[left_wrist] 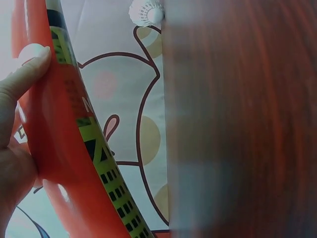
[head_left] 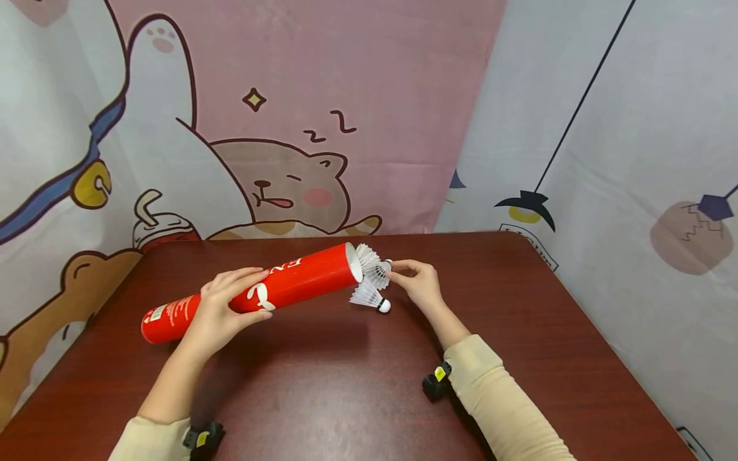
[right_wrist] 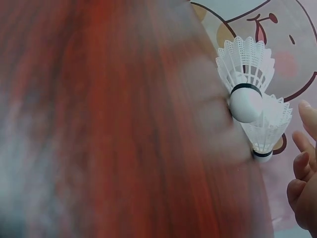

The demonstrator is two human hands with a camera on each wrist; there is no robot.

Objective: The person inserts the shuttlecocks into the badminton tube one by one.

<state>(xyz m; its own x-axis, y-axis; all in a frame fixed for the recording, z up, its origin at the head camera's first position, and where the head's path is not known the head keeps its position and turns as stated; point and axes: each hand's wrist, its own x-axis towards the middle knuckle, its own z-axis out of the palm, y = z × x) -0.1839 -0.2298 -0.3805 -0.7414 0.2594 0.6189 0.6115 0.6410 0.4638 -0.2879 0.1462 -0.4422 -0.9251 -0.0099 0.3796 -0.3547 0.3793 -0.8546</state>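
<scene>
Here the left hand point(head_left: 221, 307) wraps its fingers over a long red tube point(head_left: 254, 291), gripping it near the middle and holding it tilted, the capped end low near the table's left side and the open mouth raised toward the centre. White letters run along the tube's top; only "EN", seen upside down, can be read near the mouth, with a white swoosh-like logo beside the thumb and a small white label with fine print near the low end. In the left wrist view a yellow-green strip with dark print runs along the tube, too close to read. At the mouth a white shuttlecock point(head_left: 373, 267) sticks out, feathers fanned toward the tube, and the right hand point(head_left: 419, 282) pinches its cork end between fingertips and thumb. A second shuttlecock point(head_left: 369, 298) lies on the dark red-brown table point(head_left: 519, 333) just below the first, its white cork with a black band pointing toward the person. The table's far edge meets a cartoon backdrop point(head_left: 288, 179) of a sleeping bear; open tabletop stretches to the right of the hands and in front of them toward the near edge.
</scene>
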